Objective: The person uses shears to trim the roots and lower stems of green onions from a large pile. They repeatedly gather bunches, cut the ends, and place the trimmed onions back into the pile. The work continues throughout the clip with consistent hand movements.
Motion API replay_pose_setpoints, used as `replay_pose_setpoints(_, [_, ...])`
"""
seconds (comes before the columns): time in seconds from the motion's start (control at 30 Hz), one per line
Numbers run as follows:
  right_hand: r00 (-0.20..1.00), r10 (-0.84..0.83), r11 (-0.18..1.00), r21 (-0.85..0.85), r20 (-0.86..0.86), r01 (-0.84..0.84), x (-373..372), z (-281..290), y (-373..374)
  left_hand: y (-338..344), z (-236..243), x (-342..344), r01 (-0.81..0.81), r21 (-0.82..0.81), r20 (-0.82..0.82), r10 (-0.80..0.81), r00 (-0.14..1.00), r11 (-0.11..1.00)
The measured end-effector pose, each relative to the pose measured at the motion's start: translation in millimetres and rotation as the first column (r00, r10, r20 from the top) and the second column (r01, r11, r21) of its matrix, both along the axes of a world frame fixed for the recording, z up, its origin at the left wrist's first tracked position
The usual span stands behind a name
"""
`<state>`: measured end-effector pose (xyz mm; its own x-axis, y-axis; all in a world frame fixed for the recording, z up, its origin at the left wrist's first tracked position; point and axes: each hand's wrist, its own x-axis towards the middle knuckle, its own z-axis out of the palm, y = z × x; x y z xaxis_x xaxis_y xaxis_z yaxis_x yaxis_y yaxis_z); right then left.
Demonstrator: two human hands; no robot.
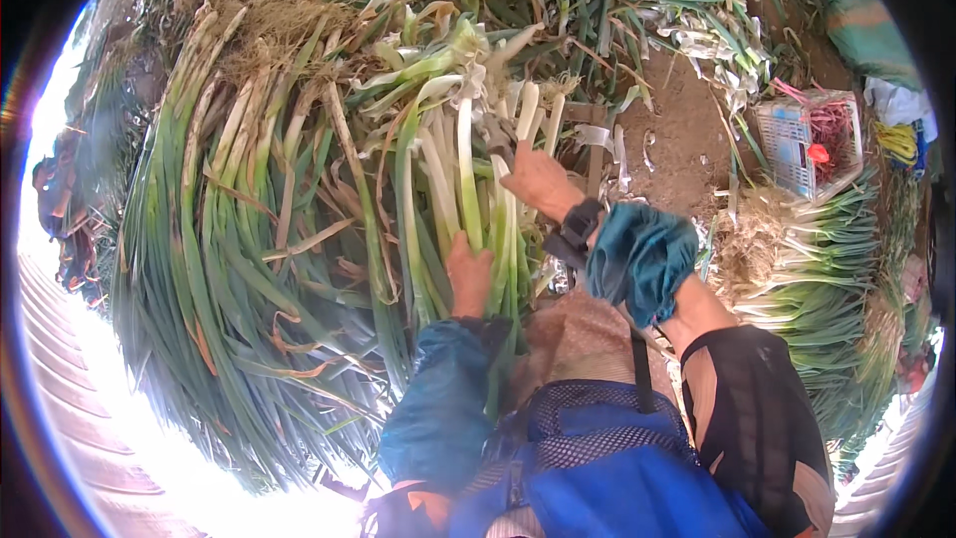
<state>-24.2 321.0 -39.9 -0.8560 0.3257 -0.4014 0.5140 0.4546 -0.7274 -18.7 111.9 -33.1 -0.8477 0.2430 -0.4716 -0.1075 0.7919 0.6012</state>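
My left hand (468, 274) is clamped round the green onion stalks (468, 189) lying across my lap; right hand (538, 179) fingers pinch an outer leaf. Advise stripping downward, grip firm near the white.

long green onions (468, 209), white stalks, bunched upright, held in both hands

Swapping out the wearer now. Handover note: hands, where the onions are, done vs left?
Left hand: wrapped around a bunch of green onions, low on the stalks.
Right hand: on the same bunch, higher up by the white stems; whether it grips cannot be told.
Untrimmed pile, roots and dry leaves on, lies left.
Cleaned bundles are stacked right, beside a small basket.
Stripped leaves litter the soil ahead.
Left: the large pile, plus the bunch in hand.
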Motion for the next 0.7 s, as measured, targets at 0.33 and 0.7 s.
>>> replay_pose_setpoints(0.33, [0.994,-0.018,0.999,-0.037,0.111,0.022,30.6,25.3,1.7,-7.6,-11.2,5.3,-0.077,0.106,0.233,0.051,0.971,0.991])
replay_pose_setpoints(0.7, [0.982,0.029,0.999,-0.042,0.188,-0.021,42.5,-1.6,-9.1,-13.9,-2.3,-8.4,-0.442,0.296,0.634,0.171,0.754,0.847])
